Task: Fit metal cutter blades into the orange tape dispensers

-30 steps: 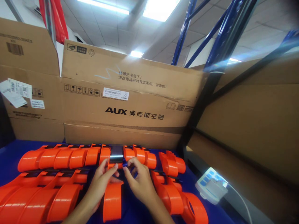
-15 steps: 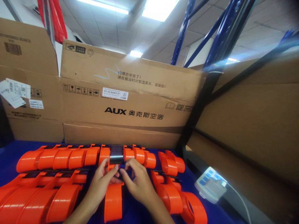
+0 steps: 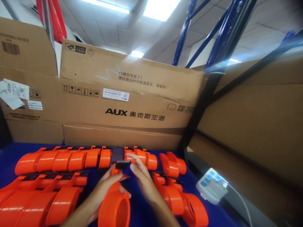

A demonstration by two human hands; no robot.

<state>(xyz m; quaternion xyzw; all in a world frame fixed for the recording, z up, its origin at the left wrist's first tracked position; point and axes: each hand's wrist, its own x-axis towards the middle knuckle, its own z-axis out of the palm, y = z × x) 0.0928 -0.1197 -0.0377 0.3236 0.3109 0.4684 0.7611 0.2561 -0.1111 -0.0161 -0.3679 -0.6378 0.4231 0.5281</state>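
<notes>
My left hand [image 3: 105, 186] is closed around an orange plastic tape dispenser [image 3: 114, 209], lifted at the front of the blue surface. The round opening of its ring faces right and toward me. A dark strip [image 3: 122, 165] lies across its upper end. There my right hand [image 3: 140, 175] pinches a small dark blue piece [image 3: 127, 169] between thumb and fingers, against the strip. Whether the piece is fixed to the dispenser I cannot tell. Just beyond my hands sits a dark rectangular block [image 3: 117, 155], set among the back row of dispensers.
Several like orange dispensers stand in rows to the left [image 3: 62, 201] and right [image 3: 174, 198], with more [image 3: 61, 160] along the back. A white power strip [image 3: 211, 186] with a plugged-in cable lies at right. Cardboard [image 3: 132, 132] walls the back; a dark post [image 3: 196, 116] rises right.
The dispenser has turned, so its ring opening now shows. My right hand has raised its fingers and shifted slightly. The serrated edge seen before at the dark block is out of sight.
</notes>
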